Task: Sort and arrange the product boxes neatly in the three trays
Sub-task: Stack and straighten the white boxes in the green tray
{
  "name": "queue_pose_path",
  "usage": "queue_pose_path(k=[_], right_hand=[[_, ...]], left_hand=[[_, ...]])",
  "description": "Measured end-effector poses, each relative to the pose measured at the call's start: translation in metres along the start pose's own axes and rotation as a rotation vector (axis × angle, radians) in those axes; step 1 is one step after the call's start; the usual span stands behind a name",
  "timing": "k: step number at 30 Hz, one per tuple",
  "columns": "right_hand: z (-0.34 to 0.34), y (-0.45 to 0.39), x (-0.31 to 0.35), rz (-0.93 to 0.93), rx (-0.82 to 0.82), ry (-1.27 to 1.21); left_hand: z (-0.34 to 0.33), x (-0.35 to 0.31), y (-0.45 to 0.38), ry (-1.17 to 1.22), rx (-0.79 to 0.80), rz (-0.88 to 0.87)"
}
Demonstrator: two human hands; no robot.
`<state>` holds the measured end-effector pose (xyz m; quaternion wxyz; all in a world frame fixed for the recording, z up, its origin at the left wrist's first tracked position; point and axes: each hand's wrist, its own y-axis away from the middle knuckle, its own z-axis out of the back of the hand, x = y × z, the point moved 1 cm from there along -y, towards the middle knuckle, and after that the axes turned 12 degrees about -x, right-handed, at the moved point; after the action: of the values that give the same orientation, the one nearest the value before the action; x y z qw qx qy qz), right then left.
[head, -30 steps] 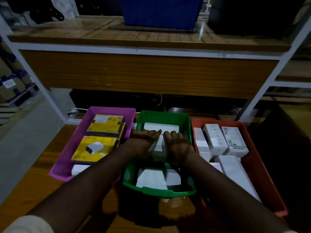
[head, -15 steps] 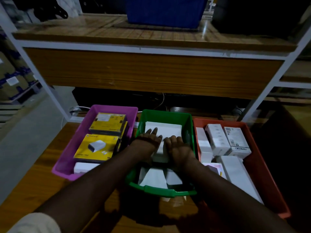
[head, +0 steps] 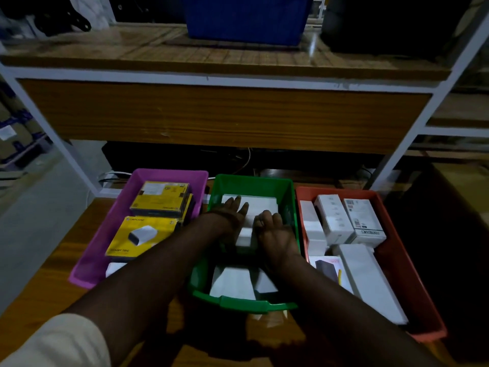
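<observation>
Wooden table point(head: 39, 292) under a shelf point(head: 211, 56) bearing a blue bin point(head: 246, 19). Three plastic trays side by side: purple tray point(head: 87, 271), yellow boxes point(head: 144, 238); green tray point(head: 246, 304), white boxes point(head: 254, 207); orange tray point(head: 397, 263), white cartons point(head: 333, 218). Forearms hide part of the green tray. Left hand point(head: 232, 214) lies flat, fingers spread, on the far white box. Right hand point(head: 272, 229) is curled beside it; whether it grips cannot be told.

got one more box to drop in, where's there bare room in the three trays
Best bet: the bare floor at the right of the orange tray, between the long white box and the right wall. The purple tray has a narrow strip along its left wall beside the yellow boxes. The green tray is crowded: white boxes and both hands, left hand and right hand, fill it.
</observation>
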<state>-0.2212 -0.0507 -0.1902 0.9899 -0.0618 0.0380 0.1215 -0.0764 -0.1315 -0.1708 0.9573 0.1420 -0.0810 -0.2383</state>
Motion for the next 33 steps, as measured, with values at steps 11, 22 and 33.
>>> queue_pose_path(k=[11,22,33], right_hand=[[0.007,0.041,0.01,0.282,0.15,-0.166],[0.001,0.033,0.016,0.285,0.184,-0.036],[0.05,0.045,-0.005,-0.372,0.058,-0.969]], left_hand=[[-0.024,0.01,0.04,0.021,-0.358,-0.149],[-0.03,0.011,0.036,0.059,-0.391,-0.136],[0.017,0.012,0.061,1.755,-0.596,0.318]])
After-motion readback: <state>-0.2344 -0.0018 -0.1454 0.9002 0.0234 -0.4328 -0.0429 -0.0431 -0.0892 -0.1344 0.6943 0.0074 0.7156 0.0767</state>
